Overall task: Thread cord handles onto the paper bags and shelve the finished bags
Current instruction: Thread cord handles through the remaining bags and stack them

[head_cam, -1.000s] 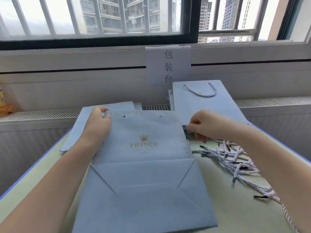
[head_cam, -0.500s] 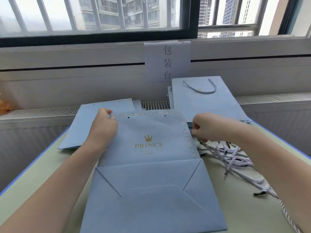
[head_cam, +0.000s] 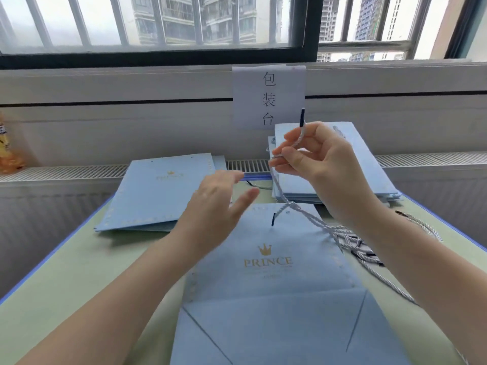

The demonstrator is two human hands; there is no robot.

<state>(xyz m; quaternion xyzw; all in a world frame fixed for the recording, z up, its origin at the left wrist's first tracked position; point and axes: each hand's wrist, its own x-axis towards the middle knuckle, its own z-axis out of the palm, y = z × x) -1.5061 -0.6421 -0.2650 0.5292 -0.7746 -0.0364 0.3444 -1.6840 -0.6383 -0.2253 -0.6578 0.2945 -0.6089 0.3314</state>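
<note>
i see the right hand raised, its fingers pinching a cord that trails down to the flat blue bag lying on the counter. the left hand hovers above the bag's top edge, fingers spread wide, holding nothing.

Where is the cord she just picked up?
The cord is pinched in the right hand, raised above the front bag, before the paper sign.

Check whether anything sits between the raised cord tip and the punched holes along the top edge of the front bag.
Nothing visible does. The right hand pinches the cord above the bag; the left hand hovers open beside the holes.
</note>
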